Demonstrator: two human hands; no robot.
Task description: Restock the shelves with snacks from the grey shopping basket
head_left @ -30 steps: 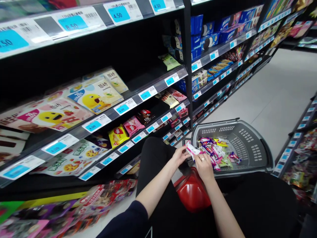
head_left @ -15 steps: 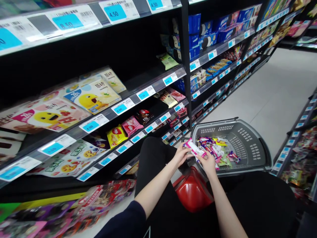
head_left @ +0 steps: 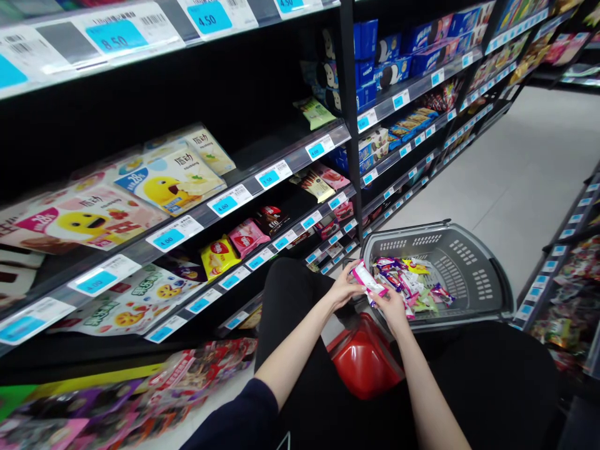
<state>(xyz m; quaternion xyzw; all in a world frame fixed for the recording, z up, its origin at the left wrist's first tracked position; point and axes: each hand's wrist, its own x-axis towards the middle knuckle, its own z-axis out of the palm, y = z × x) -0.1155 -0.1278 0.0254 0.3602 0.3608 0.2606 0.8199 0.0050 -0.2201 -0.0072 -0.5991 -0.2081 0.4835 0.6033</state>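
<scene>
Here, the shelves (head_left: 197,212) fill the whole left half of the frame, black tiers with blue price tags (head_left: 224,205) along their edges and flat snack packs lying on them. Right of centre sits a grey basket (head_left: 473,275) on the pale floor, its rim just past the person's knees. A heap of small sweets (head_left: 412,284) in bright wrappers lies in the near left part of the basket. Just below it, at lower centre, a red rounded thing (head_left: 363,359) rests between the dark trouser legs; what it is cannot be told.

Both hands meet over the near rim of the basket. The left hand (head_left: 344,289) and the right hand (head_left: 392,309) together hold 1 pink and white snack packet (head_left: 368,279), fingers closed narrowly on its 2 ends, the packet tilted up to the left and touching the heap's edge.

Handled well, I judge, the packet wants a light pinch at both ends so the wrapper stays flat and readable, kept over the basket.
</scene>
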